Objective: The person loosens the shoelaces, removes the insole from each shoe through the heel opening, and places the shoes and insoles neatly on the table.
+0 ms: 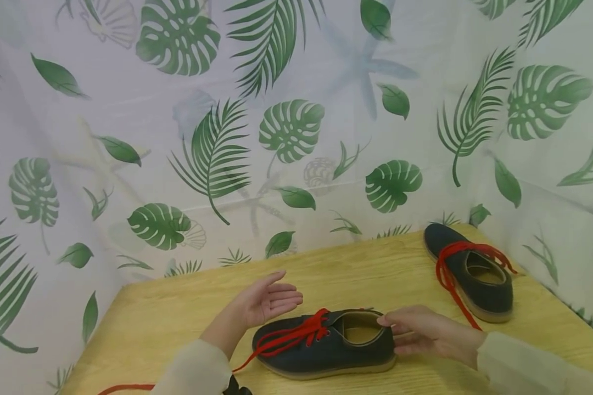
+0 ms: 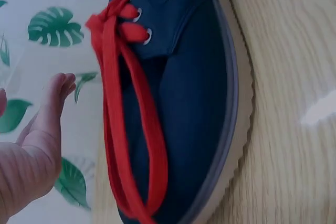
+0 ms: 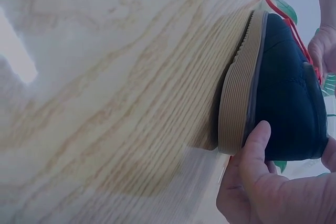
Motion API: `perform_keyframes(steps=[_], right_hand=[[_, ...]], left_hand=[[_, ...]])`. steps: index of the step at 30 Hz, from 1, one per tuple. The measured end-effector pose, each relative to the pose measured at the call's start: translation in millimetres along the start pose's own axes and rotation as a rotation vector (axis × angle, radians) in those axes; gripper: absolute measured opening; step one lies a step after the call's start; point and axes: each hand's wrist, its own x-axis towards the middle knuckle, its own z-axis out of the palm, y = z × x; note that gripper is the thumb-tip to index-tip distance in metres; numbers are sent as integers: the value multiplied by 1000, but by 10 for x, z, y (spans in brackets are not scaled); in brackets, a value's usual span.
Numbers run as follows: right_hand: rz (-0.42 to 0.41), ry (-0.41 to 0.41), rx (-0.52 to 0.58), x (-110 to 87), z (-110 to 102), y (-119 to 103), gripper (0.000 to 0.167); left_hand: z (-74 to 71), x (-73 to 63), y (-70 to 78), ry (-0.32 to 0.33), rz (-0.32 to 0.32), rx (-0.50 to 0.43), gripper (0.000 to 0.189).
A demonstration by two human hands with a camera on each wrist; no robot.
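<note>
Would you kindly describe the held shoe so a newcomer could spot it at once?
On the near part of the wood-grain table, a dark blue shoe with red laces points its toe left in the head view. Unlike the matching shoe at the far right, it has the right hand gripping its heel.

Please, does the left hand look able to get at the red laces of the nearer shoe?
Probably yes: the left hand is empty, near the front of the nearer shoe, with nothing visible blocking the red laces.

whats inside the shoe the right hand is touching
Inside the nearer shoe, only its tan lining shows. The toe's inside can't be seen; the navy upper covers it.
</note>
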Motion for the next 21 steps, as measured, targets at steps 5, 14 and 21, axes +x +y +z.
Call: perform_keyframes(steps=[5, 14, 21], right_hand=[[6, 3, 8, 9, 1, 10, 38], [-6, -43, 16, 16, -30, 4, 35], [-1, -39, 8, 15, -27, -2, 38]], left_hand=[[207, 40, -22, -18, -22, 84, 63], [392, 157, -64, 40, -53, 288, 53], [441, 186, -74, 44, -52, 503, 45]])
